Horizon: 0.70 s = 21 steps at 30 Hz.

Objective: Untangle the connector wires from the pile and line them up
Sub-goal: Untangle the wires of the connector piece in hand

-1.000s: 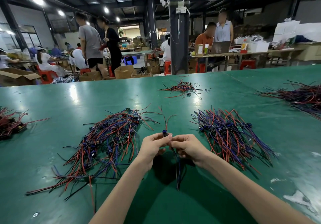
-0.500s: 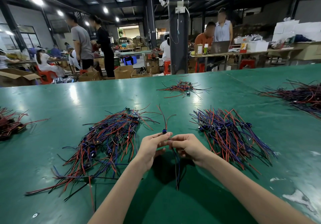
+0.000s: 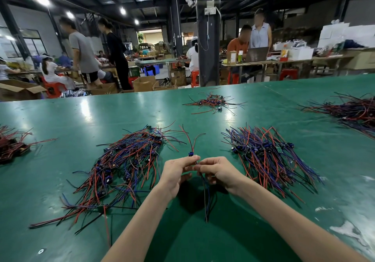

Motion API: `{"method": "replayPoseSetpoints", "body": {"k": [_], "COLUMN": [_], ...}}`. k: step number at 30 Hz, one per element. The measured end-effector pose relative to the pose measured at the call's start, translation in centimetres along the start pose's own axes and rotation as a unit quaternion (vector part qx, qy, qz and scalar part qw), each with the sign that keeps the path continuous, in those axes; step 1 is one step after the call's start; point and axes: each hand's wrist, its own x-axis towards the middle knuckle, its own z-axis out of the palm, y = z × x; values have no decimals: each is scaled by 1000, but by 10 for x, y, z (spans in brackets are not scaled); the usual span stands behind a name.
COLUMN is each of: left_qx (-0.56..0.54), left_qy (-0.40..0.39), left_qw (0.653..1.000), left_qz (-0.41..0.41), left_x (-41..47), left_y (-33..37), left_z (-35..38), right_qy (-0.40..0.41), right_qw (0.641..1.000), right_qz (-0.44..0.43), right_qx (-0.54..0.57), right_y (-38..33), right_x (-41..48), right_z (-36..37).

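Held wire: You have one connector wire (image 3: 205, 200) lifted off the surface (image 3: 101, 115), between the two near heaps.
Left hand: Your left hand (image 3: 176, 173) pinches the wire with thumb and fingertips just under the blue connector (image 3: 190, 153).
Right hand: Your right hand (image 3: 220, 170) has its fingers curled on the same wire, touching the left fingertips or nearly so.
Long axis: The wire runs almost straight away from you. Its red leads fork upward beyond the connector, and the dark leads hang down toward you.
Source: The tangled pile (image 3: 121, 170) lies to your left, just beside the left hand.
Destination: The lined-up bundle (image 3: 269, 160) lies to your right, with its strands slanting from far-left to near-right.
Nearer hand: Your right hand is closer to that bundle, so it likely carries the wire over.
Turn needed: To my eye, you would swing the near end rightward to match the bundle's slant, with the connector among the other connectors at the far end.
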Motion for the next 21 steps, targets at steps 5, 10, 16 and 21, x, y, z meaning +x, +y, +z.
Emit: {"method": "replayPoseSetpoints", "body": {"k": [5, 10, 16, 21], "left_qx": [5, -3, -11, 14], "left_qy": [5, 10, -12, -39], "left_qw": [1000, 1000, 1000, 999], "left_qz": [-6, -13, -16, -6], "left_x": [0, -1, -1, -1], "left_y": [0, 1, 1, 2], "left_z": [0, 2, 1, -1], "right_qy": [-3, -10, -3, 1], "right_qw": [1000, 1000, 1000, 1000], "right_qz": [5, 14, 8, -5], "right_qx": [-4, -2, -6, -10], "right_y": [2, 3, 3, 2], "right_x": [1, 2, 1, 1], "right_z": [-1, 0, 0, 0]}}
